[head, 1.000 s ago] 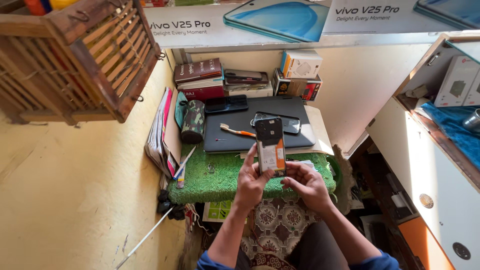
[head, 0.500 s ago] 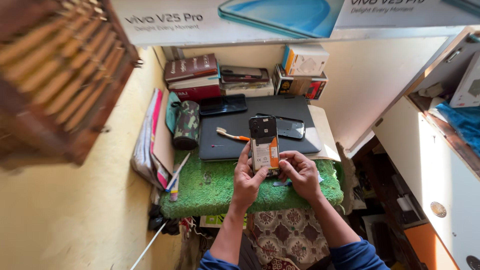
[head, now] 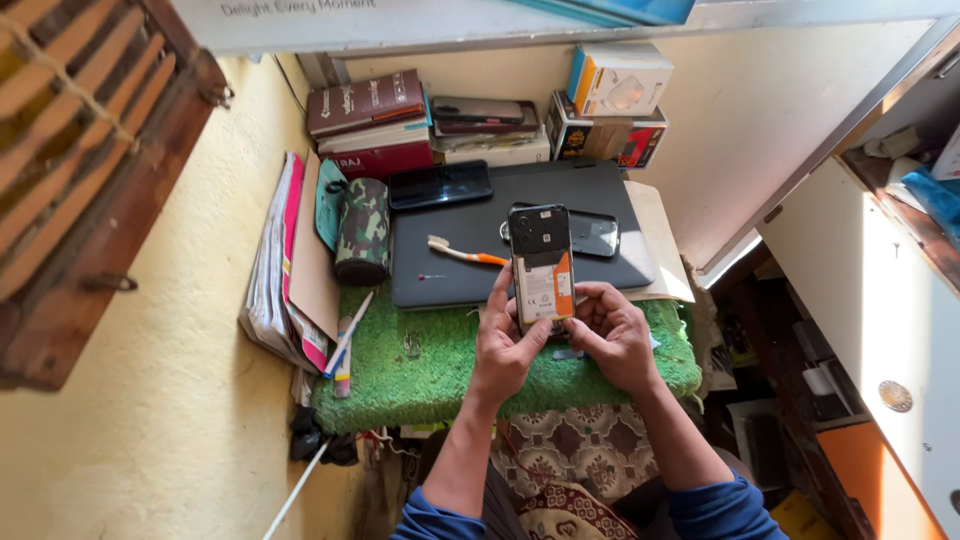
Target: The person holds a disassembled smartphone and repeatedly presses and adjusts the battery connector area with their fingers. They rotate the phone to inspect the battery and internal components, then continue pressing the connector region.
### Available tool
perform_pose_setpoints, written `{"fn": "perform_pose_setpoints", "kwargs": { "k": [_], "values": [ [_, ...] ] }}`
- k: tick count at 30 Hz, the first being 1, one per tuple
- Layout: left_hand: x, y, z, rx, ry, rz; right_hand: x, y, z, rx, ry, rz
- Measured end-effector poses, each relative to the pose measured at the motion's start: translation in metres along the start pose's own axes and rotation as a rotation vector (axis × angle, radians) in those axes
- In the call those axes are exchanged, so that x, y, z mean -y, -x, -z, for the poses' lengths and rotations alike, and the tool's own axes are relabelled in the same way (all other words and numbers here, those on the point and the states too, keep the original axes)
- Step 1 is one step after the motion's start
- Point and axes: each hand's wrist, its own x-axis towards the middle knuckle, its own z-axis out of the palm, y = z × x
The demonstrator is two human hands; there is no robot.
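Fuzzy green mat [head: 430,370], glossy phone [head: 541,262]

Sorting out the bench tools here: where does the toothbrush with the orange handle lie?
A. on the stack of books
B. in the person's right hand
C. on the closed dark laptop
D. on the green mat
C: the toothbrush lies flat on the closed laptop, just left of the opened phone that both hands hold up.
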Motion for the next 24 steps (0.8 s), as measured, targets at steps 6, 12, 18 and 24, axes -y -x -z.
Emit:
{"fn": "perform_pose_setpoints", "kwargs": {
  "k": [6,12,18,24],
  "values": [
    [0.007,0.001,0.003,-0.001,0.029,-0.03,-0.004,-0.003,0.002,0.006,0.03,-0.01],
    [0.007,0.002,0.002,-0.054,0.069,-0.03,-0.004,-0.003,0.004,0.049,-0.01,-0.006],
    [0.011,0.002,0.003,-0.02,0.014,-0.05,-0.008,-0.004,0.005,0.055,-0.058,0.006],
    [0.015,0.0,0.01,0.003,0.126,-0.039,-0.006,-0.004,0.006,0.036,-0.02,-0.005]
  ]
}}
